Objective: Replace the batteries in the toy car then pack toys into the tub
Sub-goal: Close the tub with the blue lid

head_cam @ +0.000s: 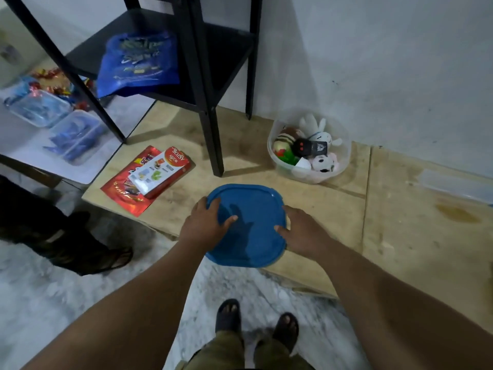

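Note:
A blue tub lid lies low in front of me over the near edge of a wooden board. My left hand grips its left rim with the thumb on top. My right hand grips the right rim the same way. Further back to the right, a clear plastic tub stands on the board by the wall. It holds several plush toys and a black toy car lying on top of them.
A black metal shelf stands on the board's far left, with a blue bag on it. Red snack packets lie beside its leg. Clear boxes with wrapped sweets sit at left. Someone's dark sandalled foot is nearby.

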